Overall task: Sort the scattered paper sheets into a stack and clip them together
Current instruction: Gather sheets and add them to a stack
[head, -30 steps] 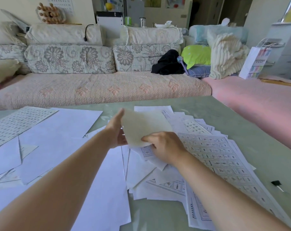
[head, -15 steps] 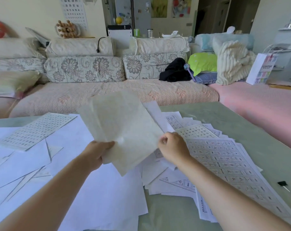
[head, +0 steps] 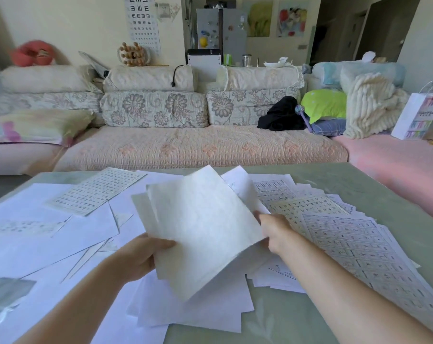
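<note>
White sheets [head: 61, 239] – some gridded with print [head: 354, 247] – on a pale green table [head: 359, 184]; floral sofa cushions [head: 153, 109].

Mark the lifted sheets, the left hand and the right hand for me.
lifted sheets [head: 205, 227]: head view, middle of the front face.
left hand [head: 141, 254]: head view, back of the hand.
right hand [head: 276, 232]: head view, back of the hand.

A home living room: floral sofa [head: 160, 135], fridge [head: 220, 28] behind.
</note>
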Demonstrator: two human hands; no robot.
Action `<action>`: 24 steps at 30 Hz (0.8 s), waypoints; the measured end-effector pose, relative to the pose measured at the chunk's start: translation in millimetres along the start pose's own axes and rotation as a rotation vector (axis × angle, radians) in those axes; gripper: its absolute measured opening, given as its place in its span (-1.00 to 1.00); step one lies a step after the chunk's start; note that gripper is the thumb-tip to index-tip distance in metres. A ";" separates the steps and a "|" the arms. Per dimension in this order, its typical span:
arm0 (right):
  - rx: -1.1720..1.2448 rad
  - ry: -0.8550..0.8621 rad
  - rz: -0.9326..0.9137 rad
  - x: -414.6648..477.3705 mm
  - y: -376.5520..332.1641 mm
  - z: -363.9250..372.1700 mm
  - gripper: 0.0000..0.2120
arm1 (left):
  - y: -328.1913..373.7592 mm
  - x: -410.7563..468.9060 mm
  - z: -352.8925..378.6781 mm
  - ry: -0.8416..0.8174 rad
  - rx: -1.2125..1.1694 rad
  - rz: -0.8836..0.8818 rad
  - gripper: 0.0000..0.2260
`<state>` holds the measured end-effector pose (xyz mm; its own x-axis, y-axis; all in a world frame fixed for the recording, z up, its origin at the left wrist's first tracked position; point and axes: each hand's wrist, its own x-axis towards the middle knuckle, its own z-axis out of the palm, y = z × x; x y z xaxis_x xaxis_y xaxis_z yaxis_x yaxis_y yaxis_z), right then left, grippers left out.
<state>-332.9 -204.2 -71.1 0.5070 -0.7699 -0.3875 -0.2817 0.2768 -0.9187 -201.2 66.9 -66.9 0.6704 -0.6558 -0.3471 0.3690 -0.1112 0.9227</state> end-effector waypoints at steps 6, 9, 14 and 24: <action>-0.431 -0.064 -0.304 -1.6 -0.4 -18.7 -0.90 | 3.4 11.6 -21.3 0.333 -0.001 0.113 -0.79; -0.493 -0.077 -0.342 0.3 -1.5 -25.5 -0.90 | 1.7 12.2 -26.1 0.463 0.179 0.141 -0.84; 0.067 0.005 -0.085 -1.6 -0.6 -15.4 -0.80 | 8.2 16.7 -24.1 0.533 0.318 0.222 -0.81; -0.088 -0.123 -0.177 -23.6 6.5 26.0 -0.86 | 0.1 19.9 -7.8 0.383 0.299 0.205 -0.72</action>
<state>-325.6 -169.3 -69.9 0.6488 -0.7248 -0.2319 -0.2465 0.0881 -0.9651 -182.8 59.7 -75.0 0.9174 -0.3727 -0.1395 0.0435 -0.2544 0.9661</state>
